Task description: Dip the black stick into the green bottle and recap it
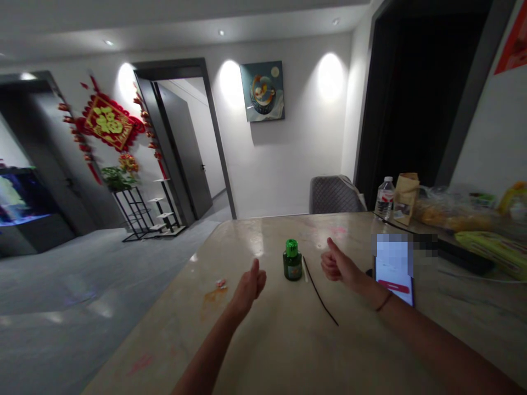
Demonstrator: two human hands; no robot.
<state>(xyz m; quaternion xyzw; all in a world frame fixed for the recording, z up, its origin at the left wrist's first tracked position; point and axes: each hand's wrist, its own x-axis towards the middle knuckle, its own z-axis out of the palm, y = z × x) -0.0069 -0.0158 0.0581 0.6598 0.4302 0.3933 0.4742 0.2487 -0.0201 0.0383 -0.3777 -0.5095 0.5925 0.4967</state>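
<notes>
Both my hands are held out over a pale marble table [288, 340], each in a thumbs-up fist with nothing in it. My left hand [250, 285] hovers left of a small dark green bottle [292, 262] with a bright green cap, which stands upright. My right hand [338, 265] is to the bottle's right. A thin black stick [320, 296] and a short white stick [305, 270] lie on the table between the bottle and my right hand.
A lit phone [394, 270] lies by my right wrist. At the far right stand a water bottle [385, 198], a brown paper bag [405, 197] and bagged food [453, 214]. A grey chair [334, 194] is behind the table. Open floor lies left.
</notes>
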